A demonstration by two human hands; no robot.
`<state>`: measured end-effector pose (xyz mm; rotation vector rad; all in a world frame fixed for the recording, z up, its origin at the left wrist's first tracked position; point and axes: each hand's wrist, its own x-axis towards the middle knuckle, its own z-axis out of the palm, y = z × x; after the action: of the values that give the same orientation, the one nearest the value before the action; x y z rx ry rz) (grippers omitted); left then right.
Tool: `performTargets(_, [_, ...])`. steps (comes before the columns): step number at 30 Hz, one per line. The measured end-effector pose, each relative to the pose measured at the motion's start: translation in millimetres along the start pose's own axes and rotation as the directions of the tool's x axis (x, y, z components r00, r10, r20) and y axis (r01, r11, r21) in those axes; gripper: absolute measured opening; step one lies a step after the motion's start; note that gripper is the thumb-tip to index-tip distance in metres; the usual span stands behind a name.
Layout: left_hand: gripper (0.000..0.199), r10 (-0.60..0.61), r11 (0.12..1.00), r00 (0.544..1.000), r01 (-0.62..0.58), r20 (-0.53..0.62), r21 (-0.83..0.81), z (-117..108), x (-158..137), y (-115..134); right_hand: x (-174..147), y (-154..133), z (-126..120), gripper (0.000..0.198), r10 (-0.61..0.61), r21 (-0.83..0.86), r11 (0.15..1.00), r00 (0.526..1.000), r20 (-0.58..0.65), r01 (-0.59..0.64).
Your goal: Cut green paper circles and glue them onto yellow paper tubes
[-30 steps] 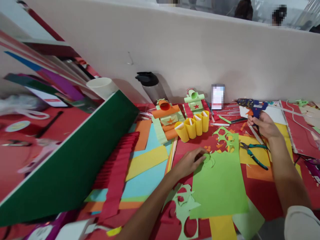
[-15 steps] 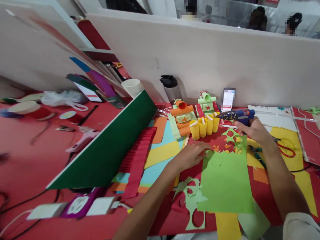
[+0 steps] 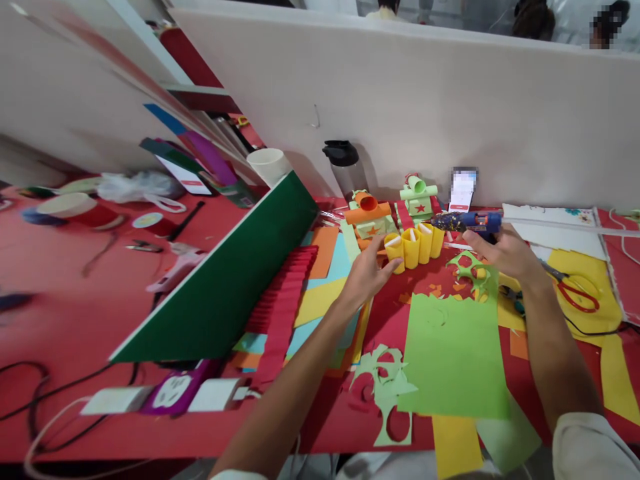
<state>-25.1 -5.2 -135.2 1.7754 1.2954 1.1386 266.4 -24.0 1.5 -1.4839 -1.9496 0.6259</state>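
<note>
My right hand (image 3: 503,252) is wrapped round a blue hot glue gun (image 3: 470,222), its nozzle pointing left above the yellow paper rolls (image 3: 411,250). These rolls stand upright in a joined row with white pieces inside. At the row's left end, my left hand (image 3: 367,270) has its thumb and fingers around the outermost roll. Just behind are an orange-and-green paper model (image 3: 371,217) with a star and a green-and-red paper model (image 3: 419,203). A green paper sheet (image 3: 453,360) lies in front of the rolls.
A green board (image 3: 220,287) leans at the left beside pleated red paper (image 3: 285,300). A bottle (image 3: 345,170) and a phone (image 3: 463,190) stand by the white partition (image 3: 390,100). Scissors (image 3: 575,290) and pliers (image 3: 515,297) lie at right. Paper offcuts (image 3: 390,373) are near the front.
My left hand has moved from the green sheet's top edge up and left to the yellow rolls' left end. The glue gun stays in my right hand, near the rolls.
</note>
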Motion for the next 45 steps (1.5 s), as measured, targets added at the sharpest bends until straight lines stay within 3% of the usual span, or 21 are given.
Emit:
performTargets(9, [0.054, 0.12, 0.992, 0.991, -0.117, 0.057, -0.04, 19, -5, 8, 2, -3, 8, 0.049, -0.079, -0.014, 0.997, 0.996, 0.046, 0.08])
performTargets(20, [0.051, 0.079, 0.997, 0.997, -0.08, -0.025, -0.014, 29, -19, 9, 2, -22, 42, 0.051, -0.084, -0.209, 0.972, 0.992, 0.099, 0.103])
performTargets(45, [0.049, 0.108, 0.994, 0.994, -0.108, -0.015, 0.02, 28, -20, 9, 4, -20, 43, 0.051, -0.082, -0.212, 0.973, 0.994, 0.066, 0.094])
